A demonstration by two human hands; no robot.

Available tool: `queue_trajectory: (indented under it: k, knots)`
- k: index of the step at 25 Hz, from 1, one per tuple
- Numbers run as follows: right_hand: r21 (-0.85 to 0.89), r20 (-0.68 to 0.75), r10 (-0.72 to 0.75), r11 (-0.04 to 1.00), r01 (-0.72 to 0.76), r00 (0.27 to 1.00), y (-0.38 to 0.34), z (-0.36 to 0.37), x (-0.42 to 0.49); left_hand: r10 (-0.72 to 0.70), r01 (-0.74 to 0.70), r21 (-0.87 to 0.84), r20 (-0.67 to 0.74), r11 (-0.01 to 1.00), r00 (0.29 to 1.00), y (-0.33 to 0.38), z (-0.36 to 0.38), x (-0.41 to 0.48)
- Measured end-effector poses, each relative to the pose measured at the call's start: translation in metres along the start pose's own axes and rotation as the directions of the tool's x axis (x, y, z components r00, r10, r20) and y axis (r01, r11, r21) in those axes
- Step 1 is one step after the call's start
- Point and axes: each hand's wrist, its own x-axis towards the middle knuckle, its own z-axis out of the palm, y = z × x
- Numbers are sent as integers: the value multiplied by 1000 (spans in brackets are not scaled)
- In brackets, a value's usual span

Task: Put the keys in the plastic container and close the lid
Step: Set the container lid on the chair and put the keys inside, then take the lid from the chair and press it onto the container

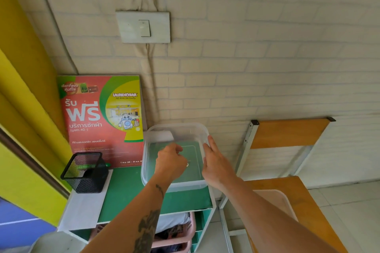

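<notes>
A clear plastic container (153,178) stands open on the green shelf top (123,195). My left hand (170,160) reaches down inside it with fingers curled; a small metal key ring (187,164) shows at its fingertips, the keys themselves mostly hidden by the hand. My right hand (216,162) rests on the container's right rim, fingers over the edge. A whitish piece (159,135) that may be the lid lies at the container's far left corner.
A black mesh pen holder (85,172) stands on the shelf's left. A red and green laundry poster (102,121) leans on the brick wall. A wooden chair (287,170) stands right of the shelf. A pink basket (176,236) sits on the lower level.
</notes>
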Motion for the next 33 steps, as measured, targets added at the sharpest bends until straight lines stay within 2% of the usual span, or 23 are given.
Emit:
queue_trajectory:
  k: [9, 13, 17, 22, 26, 33]
  knots:
    - [-35, 42, -61, 997, 62, 997, -6, -17, -4, 136, -137, -8, -73, 991, 988, 9, -22, -17]
    - [76, -13, -63, 995, 64, 998, 8, -45, -15, 182, -186, -54, -75, 981, 980, 24, -22, -30]
    - [181, -32, 20, 983, -14, 999, 60, -73, -36, 268, -270, -95, -28, 958, 963, 53, 2, -51]
    - [226, 37, 152, 961, -157, 988, 162, -90, -73, 303, -293, -132, 65, 947, 951, 92, 80, -77]
    - [164, 120, 208, 960, -226, 971, 246, -89, -101, 229, -214, -103, 169, 971, 959, 105, 163, -103]
    - [78, 285, 267, 951, -300, 920, 348, -65, -125, -48, 47, 11, 283, 999, 958, 81, 285, -124]
